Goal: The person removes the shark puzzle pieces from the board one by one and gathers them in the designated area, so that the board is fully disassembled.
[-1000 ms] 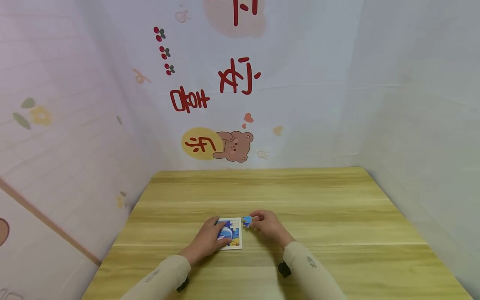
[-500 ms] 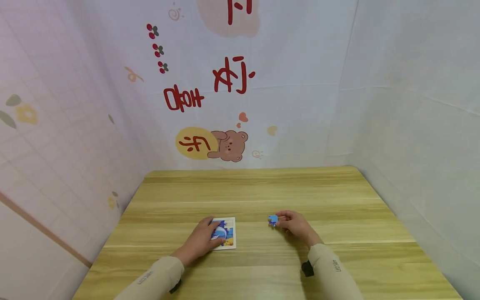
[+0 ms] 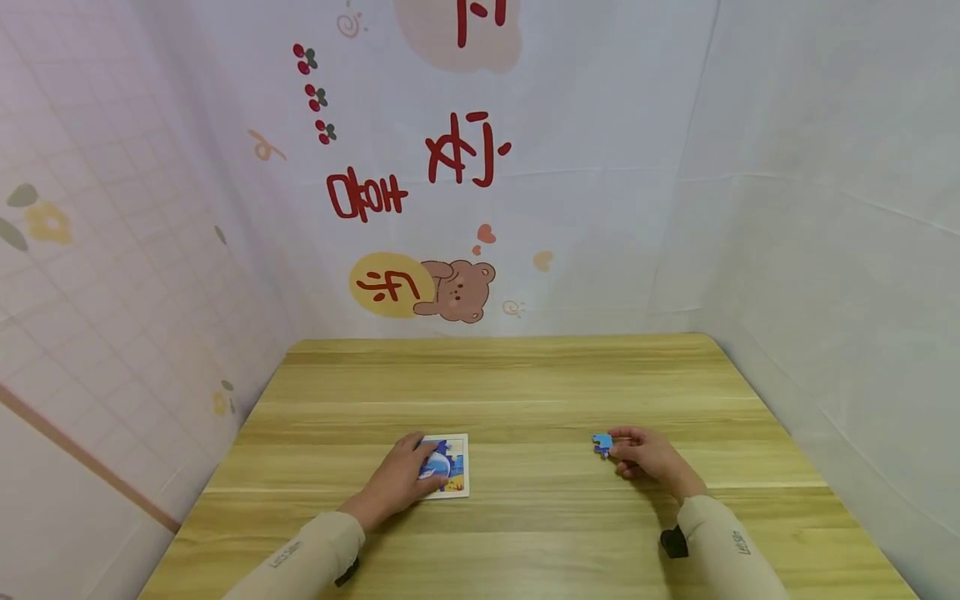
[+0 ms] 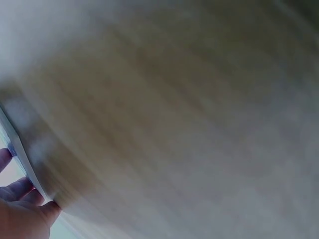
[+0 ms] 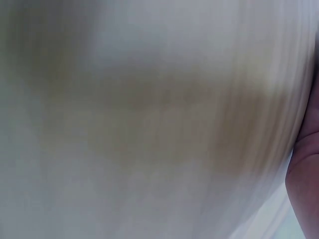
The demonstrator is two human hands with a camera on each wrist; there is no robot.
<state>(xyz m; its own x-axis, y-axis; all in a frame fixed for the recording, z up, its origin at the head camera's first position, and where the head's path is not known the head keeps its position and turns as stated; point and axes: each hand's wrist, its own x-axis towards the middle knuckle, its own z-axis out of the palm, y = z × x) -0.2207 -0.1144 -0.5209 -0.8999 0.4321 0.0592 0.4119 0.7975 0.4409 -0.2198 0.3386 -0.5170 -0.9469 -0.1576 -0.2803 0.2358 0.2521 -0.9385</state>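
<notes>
In the head view, a white-framed jigsaw puzzle (image 3: pixel 456 467) with a blue sea picture lies flat on the wooden table. My left hand (image 3: pixel 397 481) holds it at its left side, thumb and index finger over the picture and partly hiding it. The left wrist view catches my fingertips (image 4: pixel 22 191) along the edge of the puzzle's frame (image 4: pixel 22 154). To the right, my right hand (image 3: pixel 654 460) pinches a blue jigsaw piece (image 3: pixel 602 443) between thumb and fingers. Only a part of the right hand (image 5: pixel 305 174) appears at the edge of the right wrist view, the piece out of sight there.
The table (image 3: pixel 525 383) stretches between and beyond both hands. A white printed cloth wall (image 3: pixel 600 208) rises at its back edge, with a left side wall (image 3: pixel 135 292) and a right side wall (image 3: pixel 847 292) flanking it.
My right hand has carried the jigsaw piece to the right, away from beside the puzzle. The left hand stays on the puzzle; the head view has turned slightly.
</notes>
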